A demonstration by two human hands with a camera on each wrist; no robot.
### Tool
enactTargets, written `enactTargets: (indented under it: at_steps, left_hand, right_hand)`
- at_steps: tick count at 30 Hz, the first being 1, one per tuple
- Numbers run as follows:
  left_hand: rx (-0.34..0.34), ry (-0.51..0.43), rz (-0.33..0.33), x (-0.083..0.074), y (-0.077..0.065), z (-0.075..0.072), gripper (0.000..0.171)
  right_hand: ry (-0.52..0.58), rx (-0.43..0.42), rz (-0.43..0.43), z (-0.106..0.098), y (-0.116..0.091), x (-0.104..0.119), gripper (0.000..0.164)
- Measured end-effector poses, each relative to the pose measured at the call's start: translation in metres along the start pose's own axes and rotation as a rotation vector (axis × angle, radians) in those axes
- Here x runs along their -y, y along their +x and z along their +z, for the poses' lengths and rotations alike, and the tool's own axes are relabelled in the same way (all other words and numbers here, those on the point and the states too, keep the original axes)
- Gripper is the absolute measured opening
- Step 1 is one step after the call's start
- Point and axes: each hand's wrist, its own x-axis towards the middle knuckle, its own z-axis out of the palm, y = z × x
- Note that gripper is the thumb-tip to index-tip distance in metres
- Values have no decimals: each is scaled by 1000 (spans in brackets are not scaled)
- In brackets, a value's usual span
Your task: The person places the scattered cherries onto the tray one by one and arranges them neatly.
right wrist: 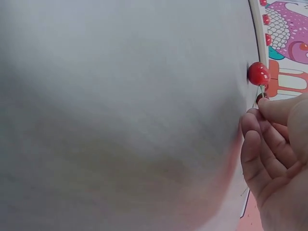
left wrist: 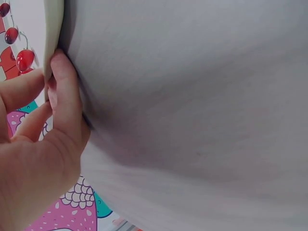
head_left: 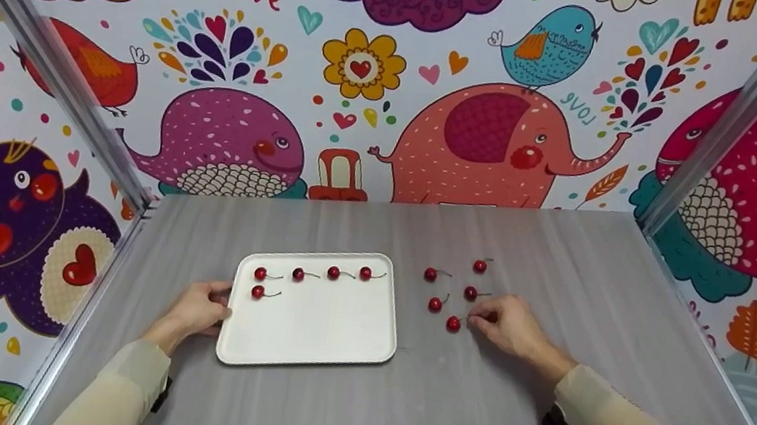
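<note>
A white tray lies on the table with several red cherries on it: a row along its far side and one cherry below the row's left end. At the tray's left edge my left hand grips the rim, thumb and fingers on either side of it in the left wrist view. To the right of the tray, my right hand pinches the stem of the nearest loose cherry. That cherry shows large in the right wrist view, just beyond the fingertips.
Several other loose cherries lie between the tray and the right hand, among them one cherry and, farthest back, another cherry. The grey table is bounded by patterned walls and metal posts at both back corners.
</note>
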Motion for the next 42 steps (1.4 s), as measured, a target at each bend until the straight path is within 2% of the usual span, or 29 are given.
enactTargets:
  at_steps: [5, 10, 20, 23, 32, 38, 42]
  left_hand:
    - [-3, -6, 5, -1, -2, 1, 72]
    - [-11, -13, 17, -3, -3, 1, 73]
    - [-20, -7, 19, -3, -3, 2, 73]
    - [-24, -11, 20, -3, -2, 2, 73]
    - [-35, 11, 18, -2, -3, 1, 73]
    - [-17, -18, 26, -4, -3, 2, 74]
    - [-8, -21, 23, -4, -3, 2, 75]
  right_hand:
    - [89, 17, 103, 2, -1, 2, 8]
    - [238, 36, 207, 3, -1, 5, 9]
    - [381, -3, 321, 9, 2, 15, 12]
    - [418, -11, 341, 10, 5, 19, 13]
    - [478, -33, 310, 17, 13, 31, 19]
    - [471, -92, 332, 25, 19, 41, 16]
    - [528, -104, 359, 31, 26, 49, 18]
